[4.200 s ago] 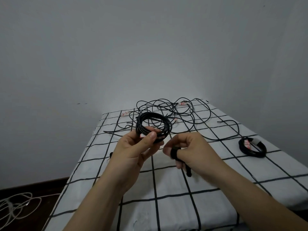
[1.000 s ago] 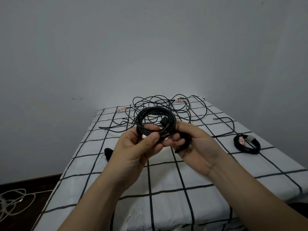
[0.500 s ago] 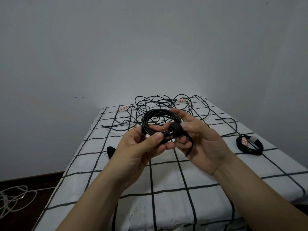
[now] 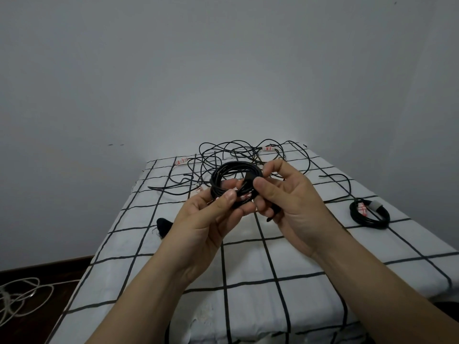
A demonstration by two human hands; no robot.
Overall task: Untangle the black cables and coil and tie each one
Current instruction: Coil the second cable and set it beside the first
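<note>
White black-grid sheet [image 4: 248,306]; white cord [image 4: 15,297] looped on dark floor [image 4: 32,331], left; grey wall [image 4: 223,70] behind.

A coiled black cable [image 4: 215,180] is held upright above the middle of the checked table [image 4: 248,259], a black strap [image 4: 248,181] crossing its near side. Loose black cables [image 4: 238,151] lie tangled at the table's far end; a tied coil [image 4: 368,222] lies flat near its right edge.
</note>
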